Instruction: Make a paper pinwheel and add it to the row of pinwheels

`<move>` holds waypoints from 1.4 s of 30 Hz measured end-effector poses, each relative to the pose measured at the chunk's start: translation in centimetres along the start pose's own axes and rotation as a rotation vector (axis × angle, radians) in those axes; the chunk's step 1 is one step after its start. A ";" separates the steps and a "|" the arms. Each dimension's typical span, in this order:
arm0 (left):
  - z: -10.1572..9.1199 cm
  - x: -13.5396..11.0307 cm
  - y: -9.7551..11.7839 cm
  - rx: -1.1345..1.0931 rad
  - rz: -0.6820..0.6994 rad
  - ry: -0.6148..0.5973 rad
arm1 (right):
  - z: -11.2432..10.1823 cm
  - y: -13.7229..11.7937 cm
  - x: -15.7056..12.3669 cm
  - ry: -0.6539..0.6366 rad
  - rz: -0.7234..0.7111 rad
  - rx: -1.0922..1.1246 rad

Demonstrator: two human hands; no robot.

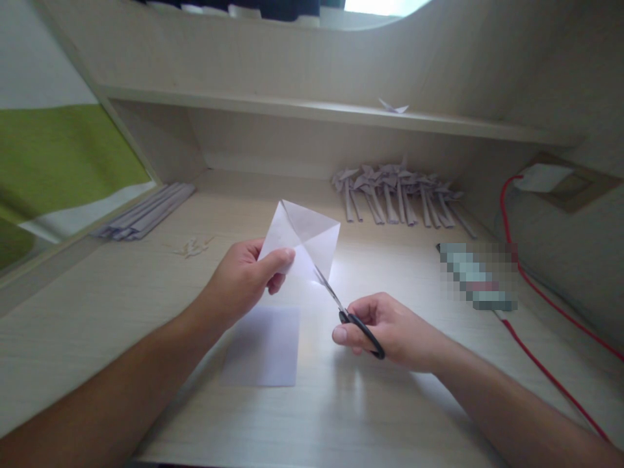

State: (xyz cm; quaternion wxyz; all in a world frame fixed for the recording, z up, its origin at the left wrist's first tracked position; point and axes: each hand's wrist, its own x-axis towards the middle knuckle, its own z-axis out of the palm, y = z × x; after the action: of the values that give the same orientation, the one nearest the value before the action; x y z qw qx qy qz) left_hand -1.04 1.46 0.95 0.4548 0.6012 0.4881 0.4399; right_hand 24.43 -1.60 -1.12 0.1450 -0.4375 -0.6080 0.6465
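Observation:
My left hand (244,279) pinches the lower left corner of a creased white paper square (305,237) and holds it up over the desk. My right hand (385,328) grips black-handled scissors (348,312), fingers through the loops. The blades point up and left and meet the paper's lower edge. Flat on the desk below the hands lies another white paper sheet (266,344).
Several folded paper pieces (397,192) lie in a row at the back of the light wood desk (97,305). A bundle of paper strips (143,211) sits back left, small scraps (192,247) nearby. A red cable (541,299) runs along the right. One paper bit (394,107) rests on the shelf.

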 end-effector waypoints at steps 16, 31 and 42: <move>-0.1 0.0 -0.1 0.012 0.015 -0.004 | 0.4 -0.6 0.0 0.095 0.034 -0.003; 0.5 -0.4 0.6 0.075 -0.002 -0.088 | 0.3 -0.5 0.0 0.080 0.011 0.016; 0.5 -0.4 0.7 0.097 -0.007 -0.076 | 0.5 -0.7 -0.1 0.135 0.018 -0.008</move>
State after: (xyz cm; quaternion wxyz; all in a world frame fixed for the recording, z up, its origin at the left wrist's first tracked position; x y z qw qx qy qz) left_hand -0.47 0.90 1.49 0.4447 0.6372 0.4933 0.3910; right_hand 23.87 -1.79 -0.51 0.1782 -0.4860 -0.5956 0.6143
